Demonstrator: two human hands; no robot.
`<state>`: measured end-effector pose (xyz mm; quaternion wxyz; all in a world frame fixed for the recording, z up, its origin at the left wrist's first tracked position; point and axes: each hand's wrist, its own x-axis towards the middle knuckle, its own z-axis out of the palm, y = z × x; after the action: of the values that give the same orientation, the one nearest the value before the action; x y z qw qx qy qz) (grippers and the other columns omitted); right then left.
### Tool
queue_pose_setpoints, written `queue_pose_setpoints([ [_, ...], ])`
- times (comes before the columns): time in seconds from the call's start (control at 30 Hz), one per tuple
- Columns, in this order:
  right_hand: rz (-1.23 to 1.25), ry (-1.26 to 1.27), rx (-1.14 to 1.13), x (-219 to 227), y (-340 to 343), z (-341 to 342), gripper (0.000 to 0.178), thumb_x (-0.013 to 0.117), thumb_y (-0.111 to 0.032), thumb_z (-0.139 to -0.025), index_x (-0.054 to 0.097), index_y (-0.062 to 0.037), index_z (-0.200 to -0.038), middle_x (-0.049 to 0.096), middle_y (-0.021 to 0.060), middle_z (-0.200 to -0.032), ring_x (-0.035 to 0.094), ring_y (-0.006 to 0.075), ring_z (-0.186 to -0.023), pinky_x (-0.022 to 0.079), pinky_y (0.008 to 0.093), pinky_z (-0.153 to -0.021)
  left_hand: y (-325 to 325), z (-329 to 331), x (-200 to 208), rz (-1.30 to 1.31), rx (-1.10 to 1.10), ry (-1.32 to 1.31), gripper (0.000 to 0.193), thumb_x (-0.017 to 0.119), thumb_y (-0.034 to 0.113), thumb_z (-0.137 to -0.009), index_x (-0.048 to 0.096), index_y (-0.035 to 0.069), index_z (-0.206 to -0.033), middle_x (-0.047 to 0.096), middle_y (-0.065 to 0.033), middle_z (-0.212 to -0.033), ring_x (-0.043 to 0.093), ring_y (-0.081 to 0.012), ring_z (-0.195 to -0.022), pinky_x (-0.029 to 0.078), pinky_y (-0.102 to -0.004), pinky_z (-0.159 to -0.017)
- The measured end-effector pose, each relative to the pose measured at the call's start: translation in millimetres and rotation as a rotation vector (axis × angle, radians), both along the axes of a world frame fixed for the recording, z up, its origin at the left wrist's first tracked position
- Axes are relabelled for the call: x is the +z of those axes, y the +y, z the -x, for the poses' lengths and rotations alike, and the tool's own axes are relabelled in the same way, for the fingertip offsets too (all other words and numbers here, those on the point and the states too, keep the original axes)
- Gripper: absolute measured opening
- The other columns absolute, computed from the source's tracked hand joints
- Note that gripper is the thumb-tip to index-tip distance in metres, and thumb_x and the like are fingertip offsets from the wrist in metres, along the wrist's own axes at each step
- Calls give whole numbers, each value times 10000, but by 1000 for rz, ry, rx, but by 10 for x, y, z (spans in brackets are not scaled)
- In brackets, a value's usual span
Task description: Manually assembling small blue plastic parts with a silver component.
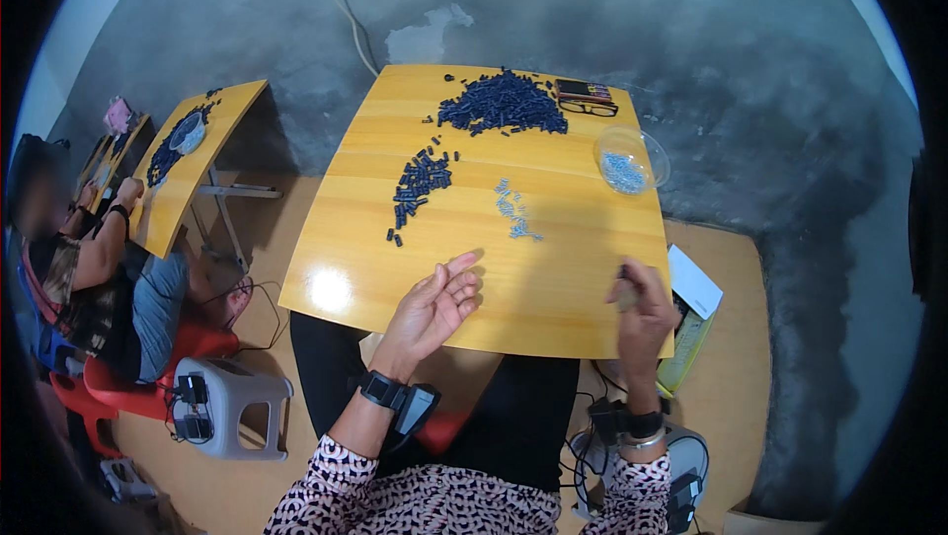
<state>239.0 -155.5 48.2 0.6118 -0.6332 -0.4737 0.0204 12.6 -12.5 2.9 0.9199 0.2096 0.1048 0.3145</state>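
Right hand (647, 313): lower right, grip pinched on a small black piece (623, 273); a loose pinch might drop it off the surface (563, 310).
Left hand (432, 308): lower centre, grip half open, no piece seen inside.
Silver screw-like pieces (508, 207): centre, loose; a brushing wrist could scatter them.
Black cylinders (423, 180): left of centre; could roll if nudged.
Clear tub (620, 140): upper right, near the edge; a bump may spill it.

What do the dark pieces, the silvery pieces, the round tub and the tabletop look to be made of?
Dark pieces: probably plastic, fairly matte, uniformly dark.
Silvery pieces: likely metal, judging by their pale grey shine.
Round tub: apparently clear plastic, since its contents show through; glass isn't excluded.
Tabletop: wood-look, possibly laminate, with yellow grain and glossy glare.
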Motion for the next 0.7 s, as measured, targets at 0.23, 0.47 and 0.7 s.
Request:
queue_pose_setpoints([
  [0.23, 85, 57, -403, -540, -734, -1145, 244, 514, 57, -863, 600, 43, -1091, 588, 92, -1018, 582, 152, -852, 460, 249, -745, 38, 5, -3, -25, -1, -14, 435, 459, 250, -965, 426, -27, -1299, 595, -58, -984, 533, -128, -892, 446, -264, -807],
  [0.47, 402, 45, -550, -1851, -1344, -1868, 217, 559, -42, -864, 612, 75, -1039, 617, 105, -800, 588, 142, -770, 473, 265, -696, 52, -10, -33, -22, 20, 17, 432, 493, 234, -949, 428, -11, -1299, 602, -61, -991, 556, -132, -894, 463, -263, -786],
  [0.7, 164, 233, -576, -2015, -1410, -2373, 224, 562, -57, -883, 623, 44, -1074, 631, 83, -836, 583, 119, -698, 502, 251, -553, 0, 1, 11, 0, 22, 32, 474, 513, 228, -940, 391, -29, -1321, 599, -50, -986, 542, -124, -903, 454, -250, -789],
])
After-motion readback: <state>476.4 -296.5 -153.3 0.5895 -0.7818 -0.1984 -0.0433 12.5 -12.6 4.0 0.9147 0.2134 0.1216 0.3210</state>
